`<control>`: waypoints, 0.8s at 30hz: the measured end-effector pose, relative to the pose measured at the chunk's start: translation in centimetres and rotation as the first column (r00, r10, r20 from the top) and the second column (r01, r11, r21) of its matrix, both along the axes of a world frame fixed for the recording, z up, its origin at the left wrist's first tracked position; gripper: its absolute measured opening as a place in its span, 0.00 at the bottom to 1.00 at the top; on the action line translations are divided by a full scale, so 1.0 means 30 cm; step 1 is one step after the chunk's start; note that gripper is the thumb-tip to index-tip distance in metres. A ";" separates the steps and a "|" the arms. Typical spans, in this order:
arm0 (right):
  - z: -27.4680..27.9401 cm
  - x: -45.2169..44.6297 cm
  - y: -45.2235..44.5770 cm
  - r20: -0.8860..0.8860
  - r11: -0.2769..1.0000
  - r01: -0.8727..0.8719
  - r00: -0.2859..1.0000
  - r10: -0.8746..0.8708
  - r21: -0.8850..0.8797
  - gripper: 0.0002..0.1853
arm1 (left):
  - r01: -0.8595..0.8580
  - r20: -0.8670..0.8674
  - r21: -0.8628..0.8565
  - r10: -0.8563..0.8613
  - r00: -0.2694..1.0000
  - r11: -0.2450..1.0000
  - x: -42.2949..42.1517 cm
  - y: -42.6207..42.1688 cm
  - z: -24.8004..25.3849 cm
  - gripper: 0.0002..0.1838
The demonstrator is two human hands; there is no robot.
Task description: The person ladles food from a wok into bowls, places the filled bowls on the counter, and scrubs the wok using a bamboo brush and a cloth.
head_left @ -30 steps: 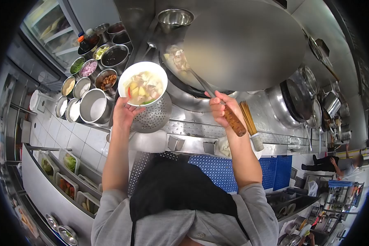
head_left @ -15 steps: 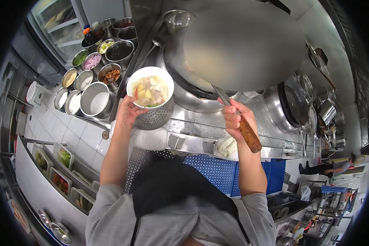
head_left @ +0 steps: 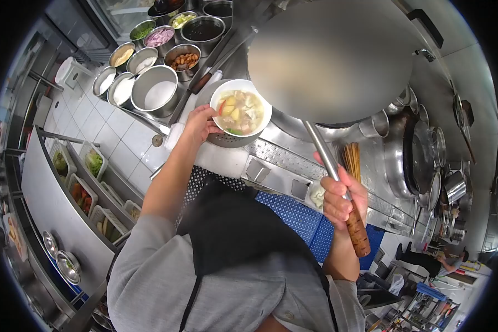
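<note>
My left hand (head_left: 199, 124) grips the near left edge of a white bowl (head_left: 266, 110). In the bowl is a pale broth with yellow chunks, whitish pieces and bits of red and green. Beneath it, a round perforated metal strainer (head_left: 227, 141) partly shows. My right hand (head_left: 340, 199) is closed round the brown wooden handle (head_left: 358, 237) of a utensil with a long metal shaft. A grey blur over the stove hides that utensil's far end, so its kind does not show.
Metal pots of seasonings stand at upper left, among them chopped red onion (head_left: 159, 37) and a large pot of white powder (head_left: 160, 95). A wooden-handled tool (head_left: 202, 82) lies beside them. A bamboo brush (head_left: 351, 157) and a wok (head_left: 418, 155) are right. Another person (head_left: 431, 260) is far right.
The view has swung, shifting the surroundings. My left hand and the bowl appear further right in view, and my right hand with the utensil sits lower and further right. Both grips stay the same.
</note>
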State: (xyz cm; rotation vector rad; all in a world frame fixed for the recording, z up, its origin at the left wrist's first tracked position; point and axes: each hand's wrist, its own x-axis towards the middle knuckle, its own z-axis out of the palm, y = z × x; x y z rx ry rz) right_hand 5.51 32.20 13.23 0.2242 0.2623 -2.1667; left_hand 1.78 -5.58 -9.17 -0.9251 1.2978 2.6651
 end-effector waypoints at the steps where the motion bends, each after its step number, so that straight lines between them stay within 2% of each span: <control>1: -0.015 0.009 0.001 0.007 1.000 -0.016 1.000 0.016 -0.003 0.28 | -0.002 0.051 -0.029 0.003 0.999 1.000 0.003 -0.007 0.000 0.21; 3: -0.036 0.021 0.003 0.024 0.999 -0.044 0.999 0.043 0.026 0.28 | -0.003 0.152 -0.087 0.016 0.988 0.996 0.013 -0.024 0.014 0.20; 6: -0.056 0.038 -0.004 0.025 0.989 -0.072 0.997 0.069 0.131 0.27 | 0.108 0.138 -0.252 -0.075 0.988 0.962 0.040 -0.049 0.047 0.16; 12: -0.142 0.046 0.005 -0.091 0.882 -0.129 0.978 0.190 0.454 0.25 | 0.092 0.074 -0.477 -0.065 0.995 0.874 0.041 -0.055 -0.010 0.17; 15: -0.145 0.057 -0.029 -0.198 0.701 -0.096 0.924 0.326 0.707 0.27 | 0.329 0.290 -0.732 -0.164 0.943 0.596 0.023 -0.068 0.074 0.16; 16: -0.146 0.060 -0.042 -0.231 0.616 -0.071 0.888 0.397 0.785 0.28 | 0.276 0.241 -0.755 -0.140 0.960 0.595 0.029 -0.068 0.061 0.16; 17: -0.147 0.059 -0.048 -0.256 0.525 -0.033 0.846 0.469 0.850 0.29 | 0.220 0.189 -0.776 -0.115 0.975 0.591 0.032 -0.072 0.043 0.16; 18: -0.174 0.062 -0.040 -0.292 0.492 -0.001 0.805 0.517 0.870 0.31 | 0.165 0.138 -0.794 -0.091 0.986 0.585 0.036 -0.070 0.034 0.16; 21: -0.240 0.088 -0.021 -0.364 0.366 0.158 0.707 0.606 0.917 0.32 | -0.203 -0.176 -0.931 0.115 0.978 0.304 0.087 -0.027 0.010 0.17; 22: -0.239 0.099 -0.022 -0.359 0.261 0.246 0.653 0.667 0.933 0.32 | -0.148 -0.136 -0.962 0.067 0.988 0.230 0.106 -0.008 0.048 0.17; 24: -0.299 0.095 -0.008 -0.537 0.254 0.629 0.310 0.785 0.735 0.33 | -0.038 -0.039 -0.997 -0.015 0.999 0.071 0.157 0.011 0.123 0.17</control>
